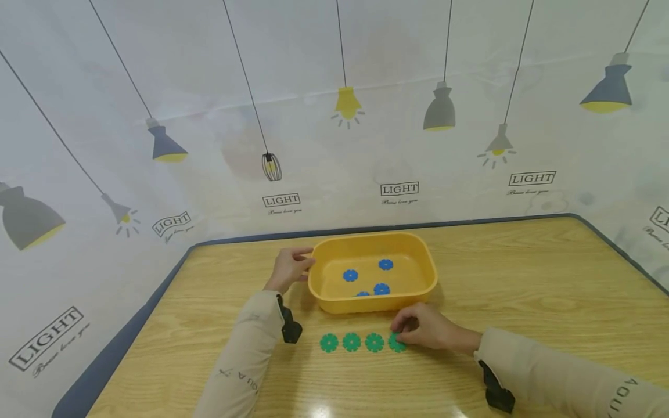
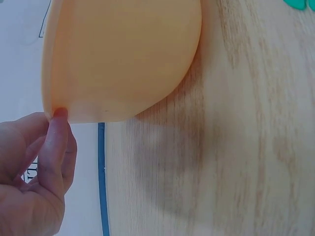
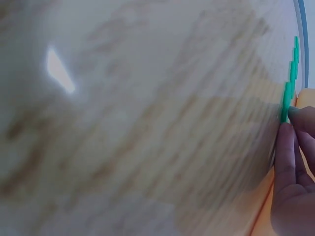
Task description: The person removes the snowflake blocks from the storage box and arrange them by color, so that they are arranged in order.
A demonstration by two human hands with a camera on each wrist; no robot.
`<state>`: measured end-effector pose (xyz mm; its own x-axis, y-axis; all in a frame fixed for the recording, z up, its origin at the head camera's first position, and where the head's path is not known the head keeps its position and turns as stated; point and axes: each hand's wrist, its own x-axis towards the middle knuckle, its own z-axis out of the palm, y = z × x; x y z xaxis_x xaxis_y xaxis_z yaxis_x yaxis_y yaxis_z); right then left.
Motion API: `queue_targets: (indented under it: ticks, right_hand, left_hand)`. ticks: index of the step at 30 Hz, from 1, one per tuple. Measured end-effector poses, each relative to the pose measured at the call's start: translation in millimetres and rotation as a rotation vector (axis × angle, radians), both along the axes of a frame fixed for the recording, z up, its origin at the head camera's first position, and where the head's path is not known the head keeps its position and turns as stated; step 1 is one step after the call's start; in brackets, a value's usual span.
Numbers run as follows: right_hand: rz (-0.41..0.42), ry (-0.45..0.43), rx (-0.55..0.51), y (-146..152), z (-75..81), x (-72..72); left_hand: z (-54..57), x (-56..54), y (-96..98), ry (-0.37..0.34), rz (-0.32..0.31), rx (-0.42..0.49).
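A yellow plastic basin stands on the table, with several blue notched discs lying inside it. At its left end my left hand holds the rim between thumb and fingers; the left wrist view shows fingertips on the basin's edge. In front of the basin, green notched discs lie flat in a row. My right hand pinches the rightmost green disc at the table surface, partly covering it. Three more green discs lie to its left. In the right wrist view the row appears edge-on beyond the fingertips.
The wood-grain table has a dark blue edge. Behind it rises a pale wall covering printed with hanging lamps. Black straps with small devices sit on both wrists over pale sleeves.
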<state>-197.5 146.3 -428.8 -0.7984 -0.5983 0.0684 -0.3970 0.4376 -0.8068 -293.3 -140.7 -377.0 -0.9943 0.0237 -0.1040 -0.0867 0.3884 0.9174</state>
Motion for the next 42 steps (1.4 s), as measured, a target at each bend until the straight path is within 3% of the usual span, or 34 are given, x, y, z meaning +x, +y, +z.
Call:
queue_targets:
  ticks: [6, 12, 20, 24, 30, 42]
  right_hand:
    - [0.015, -0.005, -0.015, 2, 1.2, 0.0]
    - [-0.015, 0.048, -0.026, 5, 8.3, 3.7]
    - [0.016, 0.048, -0.077, 10, 39.7, 7.1]
    - [0.021, 0.088, -0.072, 12, 59.7, -3.8]
    - [0.051, 0.049, -0.010, 11, 78.4, -31.3]
    - [0.070, -0.112, 0.109, 3, 73.6, -63.3]
  left_hand:
    - [0.3, 0.5, 0.4, 0.011, -0.004, 0.009]
    - [0.3, 0.9, 0.9, 0.010, 0.001, 0.000]
    - [-0.9, 0.6, 1.2, -0.001, 0.013, -0.001]
    - [-0.4, 0.3, 1.4, 0.001, 0.015, 0.003]
    - [-0.4, 0.3, 0.1, 0.003, 0.008, 0.003]
    - [-0.7, -0.2, 0.4, 0.006, 0.014, 0.003]
